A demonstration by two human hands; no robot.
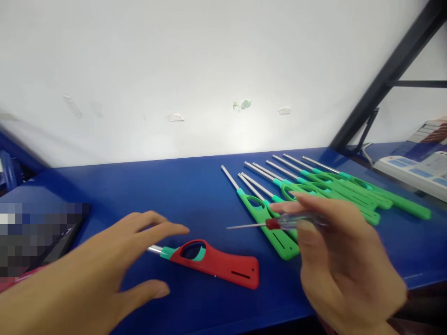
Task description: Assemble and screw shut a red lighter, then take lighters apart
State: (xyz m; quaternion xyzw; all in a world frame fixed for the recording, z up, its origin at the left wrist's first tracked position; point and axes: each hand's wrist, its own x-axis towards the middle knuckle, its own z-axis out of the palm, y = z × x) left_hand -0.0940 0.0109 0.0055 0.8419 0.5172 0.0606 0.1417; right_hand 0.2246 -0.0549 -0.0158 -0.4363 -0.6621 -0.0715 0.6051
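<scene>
Near the bench's (195,193) front edge lies the red lighter (226,265), probably light, stiff, slick; grip its broad handle. The left hand (118,256) is open above its tube; the right hand (342,251) grasps a screwdriver (286,222).

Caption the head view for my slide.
Right hand holding a screwdriver, left hand open beside a red lighter, green lighters on the blue table.
</scene>
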